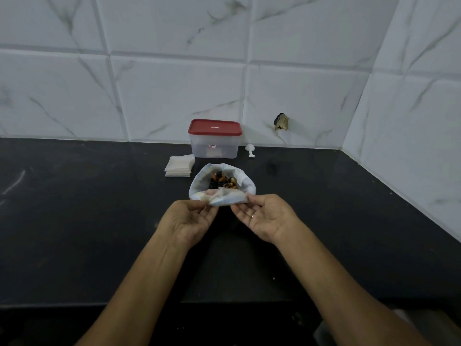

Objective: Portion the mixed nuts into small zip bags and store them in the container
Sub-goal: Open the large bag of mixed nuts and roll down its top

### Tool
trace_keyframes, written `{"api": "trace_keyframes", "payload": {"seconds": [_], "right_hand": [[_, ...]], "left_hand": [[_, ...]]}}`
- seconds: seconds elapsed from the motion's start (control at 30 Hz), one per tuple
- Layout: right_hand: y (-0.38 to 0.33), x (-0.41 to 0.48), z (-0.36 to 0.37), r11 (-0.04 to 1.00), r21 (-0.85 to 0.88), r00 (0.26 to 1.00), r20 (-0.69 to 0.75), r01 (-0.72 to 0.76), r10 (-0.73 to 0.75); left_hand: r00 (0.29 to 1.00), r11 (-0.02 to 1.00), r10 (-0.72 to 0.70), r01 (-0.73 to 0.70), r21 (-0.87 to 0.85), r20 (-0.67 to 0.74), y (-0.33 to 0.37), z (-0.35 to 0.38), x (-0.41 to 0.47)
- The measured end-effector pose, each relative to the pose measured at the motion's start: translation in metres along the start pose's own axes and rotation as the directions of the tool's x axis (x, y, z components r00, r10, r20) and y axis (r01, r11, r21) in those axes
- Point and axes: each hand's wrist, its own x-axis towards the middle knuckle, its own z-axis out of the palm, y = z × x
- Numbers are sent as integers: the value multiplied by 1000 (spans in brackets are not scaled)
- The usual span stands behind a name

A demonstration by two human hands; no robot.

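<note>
Presently both hands are at the near rim of an open pouch, which sits on the black worktop near its centre. The left hand is palm up, and its fingers and thumb pinch the crumpled near-left edge of the pouch. The right hand is likewise palm up and grasps the near-right edge between thumb and fingers; a ring shows on one finger. The pouch mouth is spread wide and faces up, and its walls are rolled or folded down. The nuts, a dark and orange-brown mix, lie in the bottom of the pouch. A stack of small zip bags lies flat on the worktop just beyond and to the left of the pouch, apart from it. The container, of clear plastic, stands upright behind the pouch against the wall, and its red lid is fitted on. Something pale shows through the container's side, but what it is cannot be told. A white scoop lies just beside the container on its right. The wall is of white marbled tile and has a dark broken patch to the right of the container.
</note>
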Motion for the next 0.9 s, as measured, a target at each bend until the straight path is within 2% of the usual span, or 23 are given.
{"api": "trace_keyframes", "payload": {"seconds": [0.07,0.13,0.23,0.4,0.5,0.67,0.8,0.9], "right_hand": [[-2,1,-5,998,-57,1000,5,-11,11],[-4,2,-9,990,-142,1000,10,-15,17],[-6,5,-13,971,-241,1000,4,-9,10],[-11,4,-17,968,-249,1000,-8,-16,15],[-14,1,-22,936,-351,999,37,-1,15],[-28,-6,-29,724,-683,993,118,97,-22],[-35,0,-23,582,-788,972,84,200,-221],[-35,16,-13,537,-801,937,84,266,-339]], "left_hand": [[1000,997,-18,17,79,14,2,-3,-2],[1000,970,-9,7,241,8,6,-8,-3],[997,869,77,-58,491,-19,14,-13,-1],[970,774,239,-164,612,-43,23,-15,4],[979,727,204,-135,673,-23,24,-11,2],[990,639,136,-115,761,35,28,-16,2],[943,545,324,-249,801,73,31,-14,16],[894,472,436,-324,820,103,33,-7,31]]}}
